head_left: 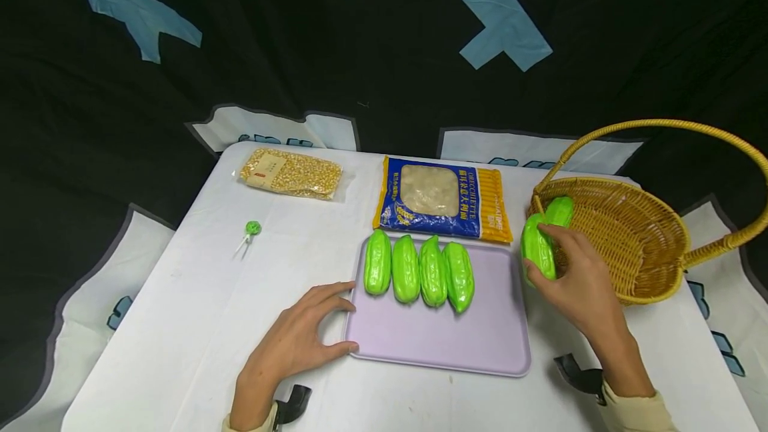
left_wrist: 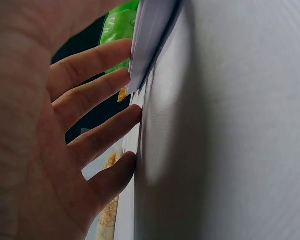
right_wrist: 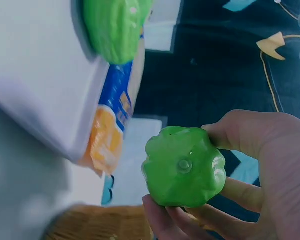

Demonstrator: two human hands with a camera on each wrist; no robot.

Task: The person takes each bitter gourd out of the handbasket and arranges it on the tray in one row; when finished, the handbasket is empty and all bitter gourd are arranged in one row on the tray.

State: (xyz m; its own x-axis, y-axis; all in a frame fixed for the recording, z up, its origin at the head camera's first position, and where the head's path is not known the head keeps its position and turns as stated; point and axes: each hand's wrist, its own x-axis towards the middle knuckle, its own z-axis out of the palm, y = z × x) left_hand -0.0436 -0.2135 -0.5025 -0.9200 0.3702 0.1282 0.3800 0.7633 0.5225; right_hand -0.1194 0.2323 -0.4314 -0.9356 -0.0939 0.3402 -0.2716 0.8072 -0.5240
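Observation:
My right hand [head_left: 579,275] holds a glossy green, ribbed bitter melon [head_left: 537,245] beside the basket's left rim. In the right wrist view the melon's lobed end [right_wrist: 182,167] faces the camera, with thumb and fingers round it. A second bitter melon [head_left: 561,211] leans inside the wicker basket [head_left: 636,239], partly hidden behind the held one. Several more bitter melons [head_left: 406,270] lie in a row on the lilac tray [head_left: 438,345]. My left hand [head_left: 294,335] touches the tray's left edge, its fingers spread and fairly straight, the thumb by the near left corner.
Behind the tray lies a blue and yellow pasta bag [head_left: 441,199]. A clear bag of corn kernels [head_left: 292,173] is at the back left, with a green lollipop [head_left: 253,228] in front of it. The basket's tall handle [head_left: 666,124] arches over its opening.

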